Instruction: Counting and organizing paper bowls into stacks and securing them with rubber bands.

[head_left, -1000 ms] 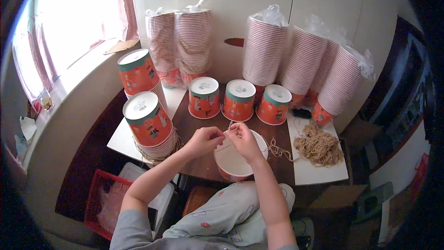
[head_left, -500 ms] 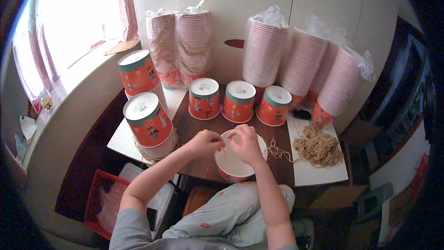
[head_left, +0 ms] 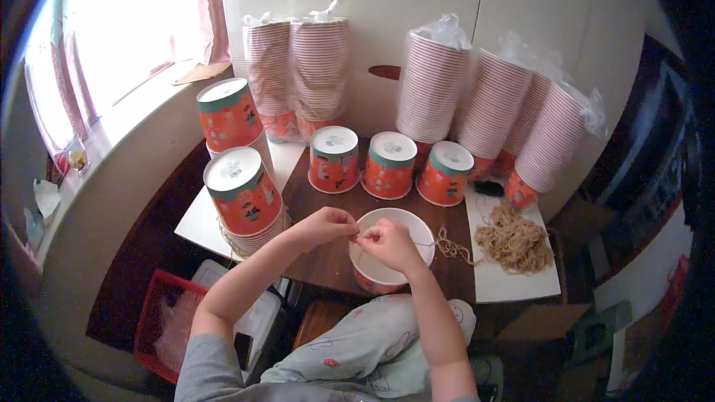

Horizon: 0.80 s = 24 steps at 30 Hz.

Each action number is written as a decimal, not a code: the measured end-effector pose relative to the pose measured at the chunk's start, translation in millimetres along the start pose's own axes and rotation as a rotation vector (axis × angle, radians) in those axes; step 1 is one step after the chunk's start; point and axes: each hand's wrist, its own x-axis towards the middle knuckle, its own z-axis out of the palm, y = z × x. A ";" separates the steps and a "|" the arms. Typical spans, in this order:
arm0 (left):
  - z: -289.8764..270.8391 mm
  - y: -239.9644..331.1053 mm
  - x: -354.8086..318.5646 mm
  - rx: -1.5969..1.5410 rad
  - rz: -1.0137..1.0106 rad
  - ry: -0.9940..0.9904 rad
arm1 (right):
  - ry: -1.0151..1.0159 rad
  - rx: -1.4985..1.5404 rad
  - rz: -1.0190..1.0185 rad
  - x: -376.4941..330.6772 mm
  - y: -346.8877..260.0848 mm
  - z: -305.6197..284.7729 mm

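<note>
My left hand [head_left: 328, 228] and my right hand [head_left: 389, 244] meet over an upright white-lined paper bucket [head_left: 370, 269]. Each has its fingertips pinched together on a thin tan string [head_left: 450, 246]. From my right hand the string runs across the bucket's rim to a loose tangle on the brown table. Further right lies a heap of the same string [head_left: 512, 240] on a white board. What is in the bucket, if anything, is partly hidden by my hands.
Beyond the bucket stand three upturned orange buckets [head_left: 388, 167]. Stacked buckets [head_left: 242, 201] rise at the left, string around the nearer stack. Tall bagged stacks [head_left: 434, 85] line the wall. A red basket [head_left: 153, 320] sits low at the left.
My right hand has come down and left, its fingers now close against my left fingertips. The string now shows stretched over the bucket's right side. The view has shifted slightly.
</note>
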 end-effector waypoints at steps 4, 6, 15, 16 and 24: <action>-2.5 4.1 -7.2 -0.033 -0.036 -0.034 | -0.142 0.389 0.014 -4.7 -16.9 -2.4; -3.5 2.0 -5.9 -0.022 -0.016 -0.047 | -0.149 0.319 -0.082 -7.6 -19.2 6.9; -3.5 1.2 -5.1 0.241 0.144 -0.006 | 0.170 0.129 -0.182 5.5 1.4 10.1; -4.3 -0.9 -4.8 0.237 0.159 0.005 | 0.167 0.131 -0.184 5.9 -0.1 11.9; 1.3 11.8 -10.7 0.097 -0.003 0.058 | 0.096 0.293 -0.025 7.1 -2.4 20.6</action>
